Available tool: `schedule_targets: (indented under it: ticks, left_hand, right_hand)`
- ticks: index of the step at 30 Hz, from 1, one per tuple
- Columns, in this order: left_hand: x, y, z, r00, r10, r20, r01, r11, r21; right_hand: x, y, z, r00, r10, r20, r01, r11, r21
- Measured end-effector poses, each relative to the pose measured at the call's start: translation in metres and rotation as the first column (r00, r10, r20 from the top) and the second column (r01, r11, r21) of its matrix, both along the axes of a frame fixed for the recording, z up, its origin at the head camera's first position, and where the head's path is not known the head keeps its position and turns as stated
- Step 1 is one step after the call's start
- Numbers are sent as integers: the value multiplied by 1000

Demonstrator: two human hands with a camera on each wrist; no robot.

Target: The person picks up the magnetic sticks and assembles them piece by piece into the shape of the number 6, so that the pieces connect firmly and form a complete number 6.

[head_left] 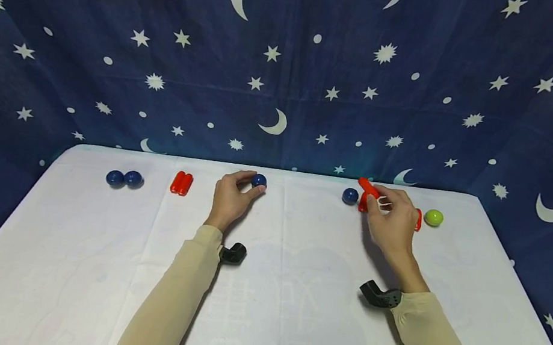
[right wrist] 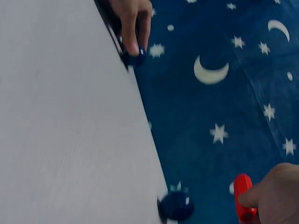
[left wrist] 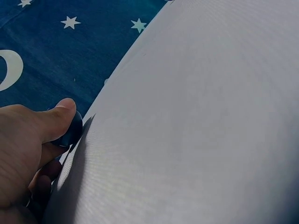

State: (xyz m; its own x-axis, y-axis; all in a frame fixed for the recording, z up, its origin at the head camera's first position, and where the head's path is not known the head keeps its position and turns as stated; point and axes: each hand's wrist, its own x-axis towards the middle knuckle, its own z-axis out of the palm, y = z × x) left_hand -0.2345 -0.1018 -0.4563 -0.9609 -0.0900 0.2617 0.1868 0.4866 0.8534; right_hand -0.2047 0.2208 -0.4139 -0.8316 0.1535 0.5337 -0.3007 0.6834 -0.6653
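Near the back edge of the table, my left hand (head_left: pixel 231 198) pinches a dark blue ball (head_left: pixel 259 180) between thumb and fingers. The left wrist view shows that ball (left wrist: pixel 71 132) partly covered by the thumb. To the right, my right hand (head_left: pixel 393 224) grips a red stick-shaped piece (head_left: pixel 368 187), slanted up to the left. Close by this hand lie another dark blue ball (head_left: pixel 350 196) and a second red piece (head_left: pixel 363 203), partly hidden. Something thin and white (head_left: pixel 384 203) shows by the right fingers; its kind is unclear.
On the left lie two dark blue balls (head_left: pixel 124 179) side by side and a pair of red pieces (head_left: pixel 181 183). Right of my right hand are a partly covered red piece (head_left: pixel 418 220) and a green ball (head_left: pixel 434 217). A starry blue cloth (head_left: pixel 318 118) hangs behind the table.
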Motion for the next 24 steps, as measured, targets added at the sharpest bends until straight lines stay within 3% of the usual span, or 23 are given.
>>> schedule_targets:
  ticks: [4,10,17,24]
  left_hand:
    - [0,0,0,1000,-4,0,4,1000,-2]
    - [0,0,0,1000,-6,-4,6,1000,-8]
    - [1,0,1,1000,-8,13,9,1000,-19]
    - [0,0,0,1000,-4,20,4,1000,-20]
  right_hand:
    - [-6,-19,1,988,155,23,-155,988,5]
    - [-21,-52,-7,932,333,143,-341,939,38]
    - [-41,-88,-17,872,394,290,-419,908,27]
    - [-54,-109,-22,849,407,337,-437,899,14]
